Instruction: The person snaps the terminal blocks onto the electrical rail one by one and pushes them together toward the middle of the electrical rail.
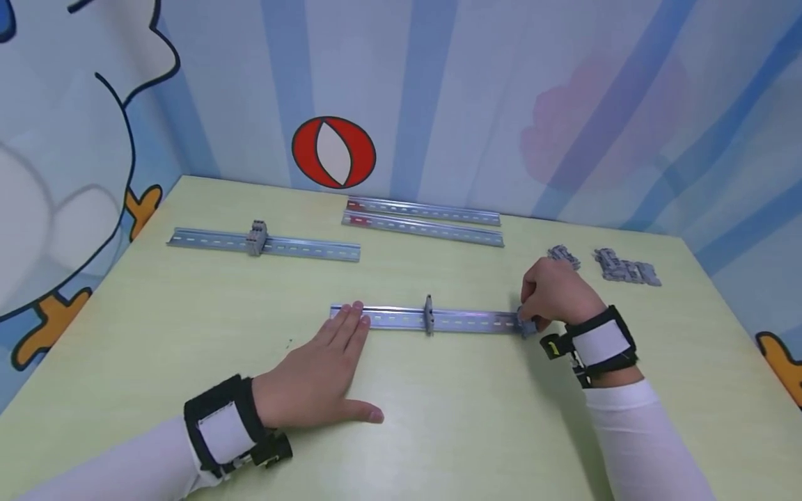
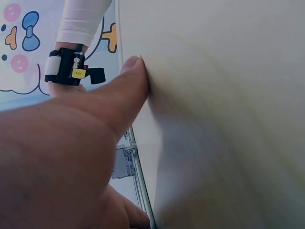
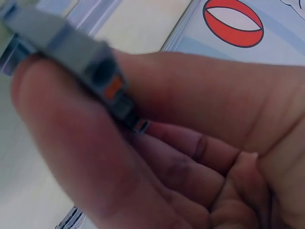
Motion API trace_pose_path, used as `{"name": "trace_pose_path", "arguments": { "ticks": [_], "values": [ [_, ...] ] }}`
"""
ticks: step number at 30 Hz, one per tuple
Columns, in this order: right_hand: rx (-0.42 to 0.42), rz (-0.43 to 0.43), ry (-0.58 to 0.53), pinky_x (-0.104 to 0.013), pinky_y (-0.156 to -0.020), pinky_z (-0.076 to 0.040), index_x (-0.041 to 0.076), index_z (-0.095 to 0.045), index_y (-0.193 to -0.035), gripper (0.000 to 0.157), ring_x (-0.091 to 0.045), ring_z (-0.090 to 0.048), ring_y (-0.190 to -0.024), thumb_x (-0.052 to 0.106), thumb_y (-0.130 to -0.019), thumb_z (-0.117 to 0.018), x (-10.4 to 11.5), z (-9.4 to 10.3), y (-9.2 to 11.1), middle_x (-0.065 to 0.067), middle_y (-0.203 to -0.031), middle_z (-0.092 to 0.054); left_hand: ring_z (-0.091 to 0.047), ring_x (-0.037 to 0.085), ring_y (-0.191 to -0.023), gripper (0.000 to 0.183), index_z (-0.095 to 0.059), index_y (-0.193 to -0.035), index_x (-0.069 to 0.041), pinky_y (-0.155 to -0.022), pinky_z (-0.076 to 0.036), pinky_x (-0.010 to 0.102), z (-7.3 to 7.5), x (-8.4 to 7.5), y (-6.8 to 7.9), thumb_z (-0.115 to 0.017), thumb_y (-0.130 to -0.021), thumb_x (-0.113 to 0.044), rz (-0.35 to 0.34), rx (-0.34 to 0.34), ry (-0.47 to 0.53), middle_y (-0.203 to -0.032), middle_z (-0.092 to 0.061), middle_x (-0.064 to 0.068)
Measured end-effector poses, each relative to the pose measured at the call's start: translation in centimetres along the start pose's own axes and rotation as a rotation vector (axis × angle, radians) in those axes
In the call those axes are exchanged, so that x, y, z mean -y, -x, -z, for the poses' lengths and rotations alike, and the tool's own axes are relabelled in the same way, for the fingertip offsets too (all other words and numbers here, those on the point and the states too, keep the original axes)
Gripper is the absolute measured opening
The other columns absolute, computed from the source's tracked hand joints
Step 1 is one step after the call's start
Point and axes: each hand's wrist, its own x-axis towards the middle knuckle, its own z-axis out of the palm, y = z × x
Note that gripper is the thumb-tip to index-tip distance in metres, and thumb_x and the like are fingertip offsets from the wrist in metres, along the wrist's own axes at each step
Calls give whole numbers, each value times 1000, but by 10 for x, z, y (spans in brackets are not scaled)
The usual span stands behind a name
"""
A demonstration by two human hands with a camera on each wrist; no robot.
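A slotted metal DIN rail lies across the middle of the table, with one thin grey terminal block standing on it near its centre. My left hand rests flat, fingers together over the rail's left end and thumb spread out on the tabletop. At the rail's right end my right hand pinches another grey terminal block between thumb and index finger. Orange marks show on that block in the right wrist view; its lower part overlaps the rail's end in the head view.
Back left lies a rail carrying a cluster of grey blocks. Two more rails with red marks lie by the back wall. Loose terminal blocks sit in a small pile and a larger pile at the right.
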Motion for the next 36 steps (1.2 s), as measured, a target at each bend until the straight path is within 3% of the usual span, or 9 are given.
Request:
{"name": "trace_pose_path", "arguments": {
  "ticks": [11,19,23,29,36],
  "values": [
    [-15,-15,33,-35,-52,-59,1,-71,-71,8,-16,-68,-46,-3,-76,-76,6,-1,-8,-14,-70,-73,-1,33,-152,123,-14,-155,4,-123,-16,46,2,3,1,-55,-75,-80,5,-2,12,-165,-3,21],
    [-77,8,125,-26,-43,-54,2,-69,-63,15,-16,-65,-41,-6,-77,-69,11,-6,-10,-13,-61,-71,0,34,-152,123,-14,-155,3,-123,-17,47,3,0,1,-59,-74,-78,11,10,48,-165,-2,21],
    [-19,-16,70,-28,-50,-56,-1,-74,-76,5,-15,-69,-49,3,-79,-75,4,-1,-2,-15,-71,-74,-1,33,-152,123,-15,-155,2,-123,-17,46,2,-3,-1,-58,-74,-79,10,9,38,-166,-4,19],
    [84,-26,-12,-39,-70,-60,-2,-76,-99,28,-15,-75,-66,19,-82,-77,-8,13,10,-11,-80,-80,-2,33,-152,124,-15,-156,2,-123,-18,46,2,-3,-1,-57,-73,-80,18,10,19,-166,-5,18],
    [107,-15,-68,-38,-71,-61,-5,-74,-103,27,-15,-76,-68,13,-82,-74,-16,13,5,-15,-89,-79,-3,32,-152,124,-15,-156,1,-123,-18,45,2,-2,-1,-57,-73,-80,19,3,17,-166,-6,18]
  ]
}}
